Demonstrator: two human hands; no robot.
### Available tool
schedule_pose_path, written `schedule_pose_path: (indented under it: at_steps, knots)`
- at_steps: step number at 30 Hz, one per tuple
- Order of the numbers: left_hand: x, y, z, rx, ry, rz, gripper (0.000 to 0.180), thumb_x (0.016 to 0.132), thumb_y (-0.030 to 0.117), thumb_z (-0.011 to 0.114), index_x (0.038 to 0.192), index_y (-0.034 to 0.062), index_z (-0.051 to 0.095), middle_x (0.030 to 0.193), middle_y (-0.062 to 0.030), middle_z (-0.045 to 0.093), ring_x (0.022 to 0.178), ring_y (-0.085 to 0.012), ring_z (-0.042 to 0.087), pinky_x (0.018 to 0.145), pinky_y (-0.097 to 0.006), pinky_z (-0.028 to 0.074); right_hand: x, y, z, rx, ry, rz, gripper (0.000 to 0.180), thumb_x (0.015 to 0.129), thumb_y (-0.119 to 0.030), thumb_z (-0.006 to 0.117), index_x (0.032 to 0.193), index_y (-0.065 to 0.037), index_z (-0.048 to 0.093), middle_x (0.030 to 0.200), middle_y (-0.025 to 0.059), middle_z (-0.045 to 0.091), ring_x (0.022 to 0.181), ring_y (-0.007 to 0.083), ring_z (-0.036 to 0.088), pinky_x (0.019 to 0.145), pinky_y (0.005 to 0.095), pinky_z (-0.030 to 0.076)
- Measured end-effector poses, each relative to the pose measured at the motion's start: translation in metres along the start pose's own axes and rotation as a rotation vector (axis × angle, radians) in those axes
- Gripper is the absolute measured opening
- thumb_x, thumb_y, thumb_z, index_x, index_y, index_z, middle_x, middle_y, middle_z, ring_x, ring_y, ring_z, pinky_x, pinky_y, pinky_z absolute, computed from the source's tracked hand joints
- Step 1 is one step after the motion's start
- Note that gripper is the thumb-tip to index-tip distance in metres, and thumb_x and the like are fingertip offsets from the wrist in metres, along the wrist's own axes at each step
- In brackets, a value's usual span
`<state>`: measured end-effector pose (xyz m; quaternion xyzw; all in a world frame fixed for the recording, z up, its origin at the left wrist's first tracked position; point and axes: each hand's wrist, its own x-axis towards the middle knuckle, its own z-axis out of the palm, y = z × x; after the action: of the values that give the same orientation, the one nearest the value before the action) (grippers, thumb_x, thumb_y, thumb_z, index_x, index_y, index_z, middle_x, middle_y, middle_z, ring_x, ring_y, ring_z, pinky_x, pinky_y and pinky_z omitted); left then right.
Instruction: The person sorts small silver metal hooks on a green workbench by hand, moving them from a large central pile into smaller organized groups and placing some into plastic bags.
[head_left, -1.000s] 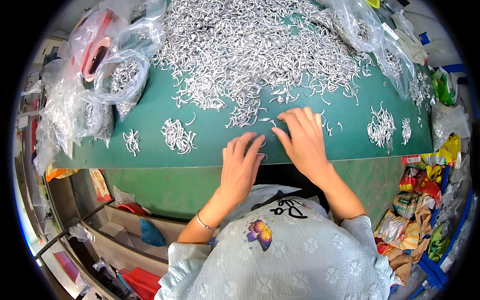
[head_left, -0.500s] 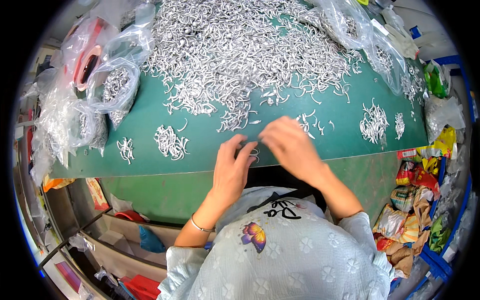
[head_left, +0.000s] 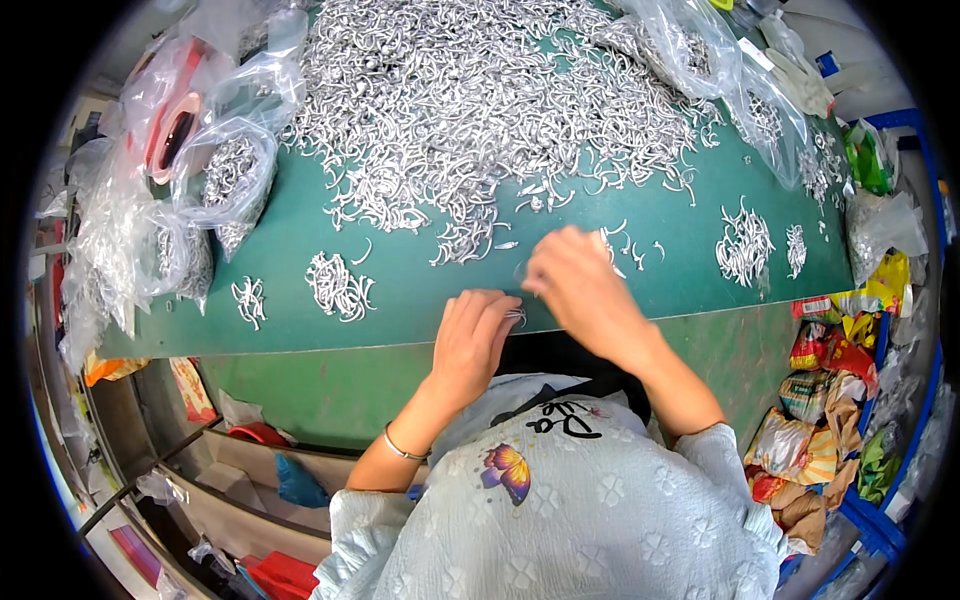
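Green surface (head_left: 420, 300) fills most of the view, its near edge curving across the middle. Huge heap of small silver curved metal hooks (head_left: 480, 90) covers the far half of it, spilling loose toward the near side. Clear plastic bags (head_left: 225, 175) with more of the same pieces sit at the left end, another clear bag (head_left: 700, 50) at the far right. Pile of colourful wrappers (head_left: 830, 400) lies below the surface edge on the right, beside a blue crate rim (head_left: 900, 500).

Small sorted bunches on the surface: one bunch (head_left: 340, 285) left of the hands, a smaller bunch (head_left: 248, 298) further left, two bunches (head_left: 742, 245) well to the right.

Right hand (head_left: 578, 285) over the near part of the surface, just below the heap's loose fringe, fingers curled together; blurred, cannot tell whether it grips anything. Left hand (head_left: 475, 335) at the near edge, fingers closed together pinching a few silver pieces (head_left: 516, 316) at its fingertips, those pieces right at the surface edge between the two hands. The hands are just beside each other, nearly touching. Thin bracelet (head_left: 402, 447) on the left wrist. Butterfly print (head_left: 506, 470) on the person's pale top.
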<state>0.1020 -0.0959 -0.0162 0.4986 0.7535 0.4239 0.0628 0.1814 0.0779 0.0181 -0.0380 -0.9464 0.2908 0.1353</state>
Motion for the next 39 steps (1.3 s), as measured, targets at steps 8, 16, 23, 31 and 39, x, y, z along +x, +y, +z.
schedule_pose_path:
  at_steps: [8,16,23,31,39]
  knots:
    - [0.009,0.002,-0.006,0.123,-0.106,0.08,0.033,0.078,0.001,0.068,0.11,0.005,0.064,0.109,-0.0079,0.06,0.101,-0.0287,0.054,0.083,-0.039,0.04,0.016,0.044,-0.028,-0.067,0.247,0.15,0.014,0.08,-0.004,0.067,0.094,-0.003,0.065,0.092,0.0117,0.062,0.091,0.0312,0.057,0.082,0.041,0.042]
    - [0.006,-0.003,-0.005,0.064,-0.05,0.08,0.028,0.074,-0.002,0.07,0.101,0.0046,0.066,0.098,-0.0074,0.058,0.096,-0.0279,0.055,0.08,-0.038,0.04,0.012,0.028,-0.016,-0.131,0.205,0.082,0.011,0.08,-0.004,0.068,0.086,-0.003,0.06,0.092,0.0091,0.057,0.09,0.0282,0.053,0.078,0.0384,0.039]
    - [0.0,-0.011,-0.005,-0.005,-0.018,0.132,0.023,0.077,0.002,0.068,0.099,0.0044,0.064,0.104,-0.01,0.058,0.104,-0.031,0.055,0.085,-0.041,0.043,0.009,0.003,0.011,0.195,-0.05,-0.006,0.006,0.08,-0.005,0.066,0.086,-0.004,0.063,0.091,0.0092,0.059,0.09,0.0271,0.055,0.079,0.0379,0.042]
    - [0.013,0.0,-0.01,0.08,-0.126,0.129,0.031,0.077,0.001,0.071,0.107,0.0053,0.065,0.11,-0.0082,0.061,0.106,-0.0283,0.057,0.085,-0.039,0.043,0.019,0.052,-0.014,-0.298,0.131,0.133,0.01,0.08,-0.006,0.068,0.087,-0.003,0.062,0.091,0.0096,0.059,0.092,0.0283,0.053,0.079,0.0404,0.041]
    - [0.003,-0.007,-0.008,-0.037,0.005,0.018,0.033,0.077,0.0,0.071,0.108,0.0029,0.062,0.107,-0.0103,0.058,0.096,-0.0294,0.058,0.08,-0.038,0.044,0.001,-0.003,-0.004,0.092,0.03,0.039,0.011,0.081,-0.006,0.068,0.086,-0.005,0.059,0.088,0.0059,0.058,0.086,0.0255,0.052,0.076,0.0364,0.038]
